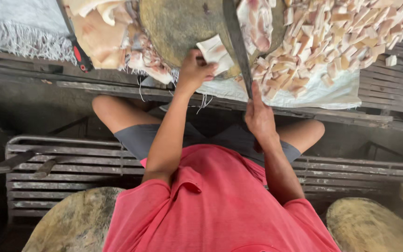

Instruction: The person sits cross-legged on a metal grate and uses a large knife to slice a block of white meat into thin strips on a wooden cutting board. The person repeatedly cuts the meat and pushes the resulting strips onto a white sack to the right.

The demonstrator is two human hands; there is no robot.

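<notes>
Cleaver up, slab pinned on the round block

Right hand point(259, 116) is wrapped tight round the handle of a long dark cleaver point(237, 44), the blade standing edge-down across the near edge of the round wooden chopping block point(178, 23), worn and yellow-brown. Left hand point(195, 71) is curled down on a pale, pink-streaked slab of pork fat point(214, 52), pressing it at the block's near rim, just beside the blade. To the blade's right, a heap of small creamy cut cubes point(336, 32) spills over a white sack cloth point(323, 95) on the slatted wooden bench point(397, 79). At the block's left, broad uncut sheets of fat point(100, 35) lie stacked, with a red-and-black tool handle point(79, 56) beside them. Far left corner: fringed white cloth point(15, 28).
</notes>
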